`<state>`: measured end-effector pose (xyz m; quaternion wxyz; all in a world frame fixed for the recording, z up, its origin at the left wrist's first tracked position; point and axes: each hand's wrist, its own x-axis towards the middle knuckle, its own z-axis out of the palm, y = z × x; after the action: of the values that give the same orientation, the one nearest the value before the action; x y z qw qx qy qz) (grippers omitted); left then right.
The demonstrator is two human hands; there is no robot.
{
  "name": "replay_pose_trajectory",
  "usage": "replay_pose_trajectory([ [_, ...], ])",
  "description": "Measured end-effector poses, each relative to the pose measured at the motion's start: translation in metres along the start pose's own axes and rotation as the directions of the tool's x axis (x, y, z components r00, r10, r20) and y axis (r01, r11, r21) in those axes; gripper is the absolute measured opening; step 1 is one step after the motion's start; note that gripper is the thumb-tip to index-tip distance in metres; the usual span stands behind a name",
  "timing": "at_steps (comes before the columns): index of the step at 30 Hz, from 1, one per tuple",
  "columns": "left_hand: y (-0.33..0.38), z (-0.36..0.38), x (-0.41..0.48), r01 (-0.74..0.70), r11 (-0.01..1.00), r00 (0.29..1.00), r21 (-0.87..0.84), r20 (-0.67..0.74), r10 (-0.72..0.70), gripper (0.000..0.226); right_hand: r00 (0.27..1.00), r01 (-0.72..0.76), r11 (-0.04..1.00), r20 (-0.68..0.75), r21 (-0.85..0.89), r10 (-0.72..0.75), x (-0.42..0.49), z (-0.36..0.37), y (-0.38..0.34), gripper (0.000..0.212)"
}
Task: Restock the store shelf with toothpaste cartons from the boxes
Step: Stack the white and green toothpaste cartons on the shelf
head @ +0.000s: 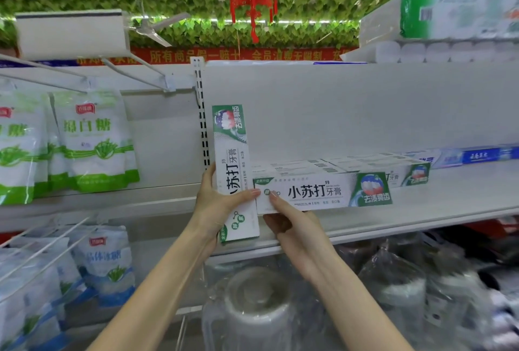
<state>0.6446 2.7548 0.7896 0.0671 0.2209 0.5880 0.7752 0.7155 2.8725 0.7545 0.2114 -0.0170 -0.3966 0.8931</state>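
My left hand [222,201] grips a white-and-green toothpaste carton [231,151] held upright in front of the shelf's left end. My right hand [292,227] holds the left end of a second carton [323,192] of the same kind, which lies lengthwise at the front of the white shelf [421,210]; its index finger lies on the carton's front face and its thumb is under the carton. Behind that carton several more cartons [365,166] lie flat in rows on the shelf.
Blue-and-white boxes [471,156] lie further right on the same shelf. Bags of sugar [92,140] hang on hooks to the left. Plastic-wrapped jugs [258,303] stand on the shelf below. Tissue packs [449,16] sit on top at the right.
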Motion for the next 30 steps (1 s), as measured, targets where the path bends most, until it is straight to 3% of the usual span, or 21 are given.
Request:
replay_pose_trajectory([
  [3, 0.003, -0.001, 0.006, 0.017, 0.999, 1.000, 0.048, -0.005, -0.017, 0.088, 0.997, 0.021, 0.986, -0.075, 0.163, -0.009, 0.002, -0.001, -0.001, 0.037],
  [5, 0.006, -0.005, 0.008, 0.043, 0.997, 0.999, 0.065, -0.017, -0.042, 0.087, 0.987, 0.087, 0.976, -0.147, 0.197, -0.059, 0.003, -0.007, -0.009, 0.017],
  [7, 0.008, -0.012, 0.009, 0.058, 0.996, 0.998, 0.061, -0.026, -0.056, 0.085, 0.966, 0.170, 0.966, -0.226, 0.196, -0.124, 0.005, -0.020, -0.023, 0.010],
  [12, 0.007, -0.027, 0.010, 0.056, 0.998, 0.998, 0.042, -0.032, -0.055, 0.068, 0.933, 0.245, 0.970, -0.273, -0.003, -0.236, 0.004, -0.061, -0.069, 0.054],
  [15, 0.004, -0.029, 0.012, 0.069, 0.996, 0.998, 0.050, -0.015, -0.068, 0.069, 0.939, 0.248, 0.928, -0.168, -0.277, -0.301, 0.001, -0.079, -0.098, 0.062],
  [17, 0.002, -0.026, 0.013, 0.074, 0.994, 0.997, 0.079, -0.001, -0.075, 0.076, 0.960, 0.176, 0.821, -0.089, -0.543, -0.265, 0.000, -0.087, -0.115, 0.050],
  [20, 0.003, -0.020, 0.016, 0.082, 0.987, 0.996, 0.139, 0.031, -0.087, 0.083, 0.972, 0.100, 0.544, -0.034, -0.833, -0.232, 0.003, -0.098, -0.133, 0.036],
  [24, 0.001, -0.017, 0.020, 0.096, 0.985, 0.995, 0.141, 0.025, -0.101, 0.088, 0.974, 0.096, 0.350, 0.015, -0.932, -0.226, 0.009, -0.114, -0.146, 0.039],
  [27, -0.002, -0.018, 0.021, 0.105, 0.989, 0.994, 0.106, 0.005, -0.106, 0.099, 0.972, 0.096, 0.304, 0.023, -0.948, -0.234, 0.020, -0.123, -0.147, 0.041],
  [30, -0.001, -0.017, 0.020, 0.096, 0.990, 0.995, 0.103, -0.023, -0.094, 0.100, 0.965, 0.116, 0.158, 0.073, -0.981, -0.250, 0.036, -0.123, -0.142, 0.046],
])
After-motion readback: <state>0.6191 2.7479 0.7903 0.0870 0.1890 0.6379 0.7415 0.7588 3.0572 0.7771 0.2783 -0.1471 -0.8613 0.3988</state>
